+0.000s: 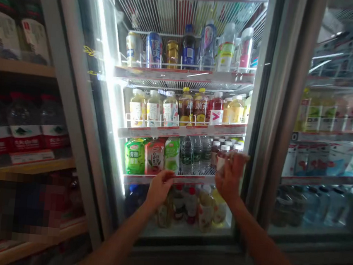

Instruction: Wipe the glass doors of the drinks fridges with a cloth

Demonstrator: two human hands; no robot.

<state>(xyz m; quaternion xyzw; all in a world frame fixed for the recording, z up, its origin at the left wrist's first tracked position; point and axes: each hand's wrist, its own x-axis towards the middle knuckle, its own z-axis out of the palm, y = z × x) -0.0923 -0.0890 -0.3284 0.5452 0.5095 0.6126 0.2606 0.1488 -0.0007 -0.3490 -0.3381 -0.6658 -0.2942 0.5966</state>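
My left hand (158, 190) is in front of the shelf edge (195, 179), just below a green-labelled bottle (171, 155). Its fingers curl in towards the thumb; whether anything is between them is hidden. Farther right, my right hand (230, 178) is raised with its fingers apart and somewhat blurred. It partly covers small brown bottles with white caps (223, 153), and I cannot tell if it touches one. Between the hands stand clear water bottles (197, 153). Left of them are a red-labelled bottle (154, 156) and a green tea bottle (134, 157).
Above, a shelf of bottled teas and juices (170, 109) sits under one with cans and bottles (189, 50). More bottles (190, 206) stand below. A metal door frame (286, 114) borders the lit fridge on the right; wooden shelves (26, 168) with bottles are on the left.
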